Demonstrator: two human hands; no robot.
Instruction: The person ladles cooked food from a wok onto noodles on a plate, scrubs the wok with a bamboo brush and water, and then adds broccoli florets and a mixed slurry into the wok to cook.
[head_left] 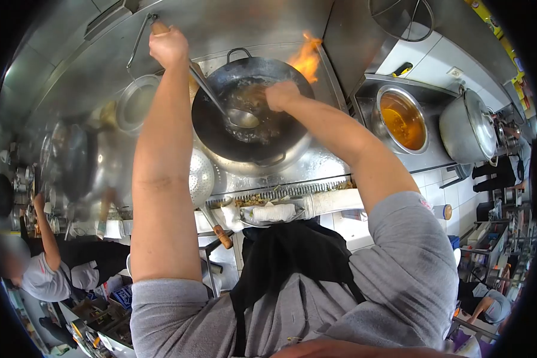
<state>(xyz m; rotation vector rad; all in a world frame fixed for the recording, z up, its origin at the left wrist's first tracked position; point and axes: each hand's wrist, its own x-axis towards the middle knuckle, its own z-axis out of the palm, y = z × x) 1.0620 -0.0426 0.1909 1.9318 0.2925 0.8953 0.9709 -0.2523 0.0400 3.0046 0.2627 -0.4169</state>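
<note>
While left hand (169, 48) straight-armed (tight round ladle (243, 118)), right hand (282, 96) bent-elbowed over wok (267, 67), grip unclear.

"What are the walls like?"
"The stove (319, 164) has a shiny metal wall (250, 24) along its far edge. White wall tiles (413, 55) and a socket (455, 72) are past the side counter's (431, 157) back edge."
"And the floor?"
"Pale floor tiles (451, 194), out past that counter's near edge, with a full shelf rack (478, 249) beyond."
</note>
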